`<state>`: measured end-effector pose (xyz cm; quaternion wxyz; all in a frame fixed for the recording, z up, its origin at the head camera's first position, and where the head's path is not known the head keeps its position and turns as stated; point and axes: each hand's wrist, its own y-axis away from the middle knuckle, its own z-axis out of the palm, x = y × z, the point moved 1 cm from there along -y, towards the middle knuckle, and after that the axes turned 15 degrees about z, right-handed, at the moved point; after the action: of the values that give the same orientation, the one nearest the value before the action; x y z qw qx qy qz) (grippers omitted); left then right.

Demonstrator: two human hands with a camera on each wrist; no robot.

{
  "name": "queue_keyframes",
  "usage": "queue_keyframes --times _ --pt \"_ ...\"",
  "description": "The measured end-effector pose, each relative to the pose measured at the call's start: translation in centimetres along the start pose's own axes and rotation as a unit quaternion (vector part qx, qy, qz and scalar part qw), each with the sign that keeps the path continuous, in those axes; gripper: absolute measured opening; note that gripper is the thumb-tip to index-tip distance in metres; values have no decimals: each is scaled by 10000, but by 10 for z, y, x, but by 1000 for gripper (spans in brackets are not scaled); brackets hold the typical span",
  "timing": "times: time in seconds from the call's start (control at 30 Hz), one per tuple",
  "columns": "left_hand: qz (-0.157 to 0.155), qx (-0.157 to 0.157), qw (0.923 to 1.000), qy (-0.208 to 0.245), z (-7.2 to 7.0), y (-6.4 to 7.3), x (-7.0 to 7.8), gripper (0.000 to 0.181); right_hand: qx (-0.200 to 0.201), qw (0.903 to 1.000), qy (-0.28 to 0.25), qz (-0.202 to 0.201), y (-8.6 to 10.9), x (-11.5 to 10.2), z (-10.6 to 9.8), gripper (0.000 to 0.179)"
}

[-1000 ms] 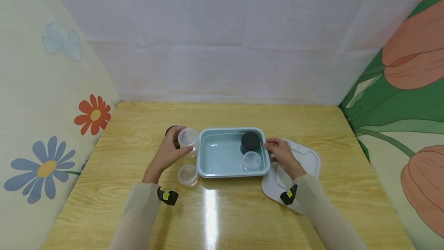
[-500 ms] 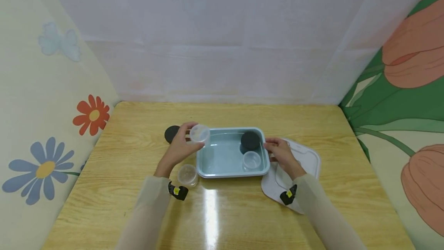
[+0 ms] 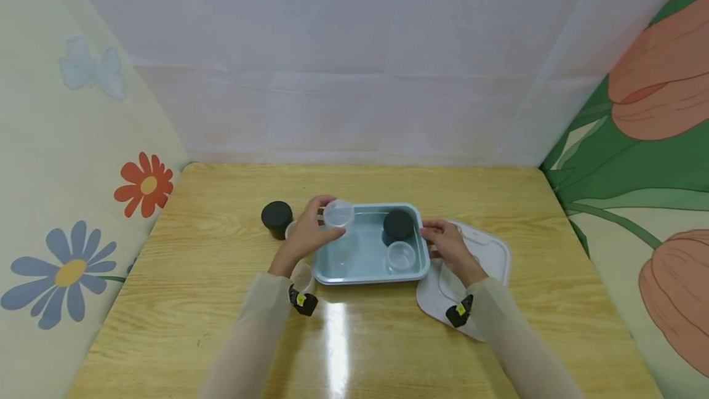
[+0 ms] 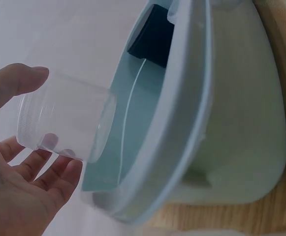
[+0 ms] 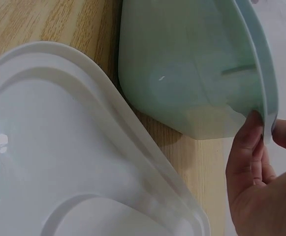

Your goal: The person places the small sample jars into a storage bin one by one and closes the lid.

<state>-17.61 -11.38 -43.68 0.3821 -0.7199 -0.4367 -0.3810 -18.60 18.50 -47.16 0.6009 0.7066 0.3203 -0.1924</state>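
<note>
Below centre in the head view, the left hand (image 3: 309,234) pinches a clear cup (image 3: 339,215) — held over the left end of the blue tub (image 3: 360,252). The right hand (image 3: 451,247) pinches the tub's rim; a white lid (image 3: 495,256) lies lower right.

Mostly smooth plastic, with shiny wood below and dull cloth behind.
Looks thin, smooth and see-through on the held cup (image 4: 76,115), like plastic, with tiny ridges round one end. Looks like hard, shiny plastic on the tub (image 3: 357,251) and smooth plastic with a soft shine on the flat lid (image 5: 49,137). Looks dull on the round dark tops (image 3: 399,223). Shows grain and a bright shine on the wood table (image 3: 421,356). Looks like creased cloth on the back sheet (image 3: 343,60).
</note>
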Motion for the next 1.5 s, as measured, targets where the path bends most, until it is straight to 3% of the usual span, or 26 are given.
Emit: queue_keyframes --times 0.7,1.2,1.5 --pt "13 -255 9994 243 33 -13 -10 63 1 10000 -1 0 -1 0 0 40" --pt "107 -218 9988 -426 54 -23 -15 59 43 9999 -10 112 -1 -2 0 40" --pt "108 -296 9988 -366 60 -25 -18 58 6 10000 -6 53 -1 -1 0 41"
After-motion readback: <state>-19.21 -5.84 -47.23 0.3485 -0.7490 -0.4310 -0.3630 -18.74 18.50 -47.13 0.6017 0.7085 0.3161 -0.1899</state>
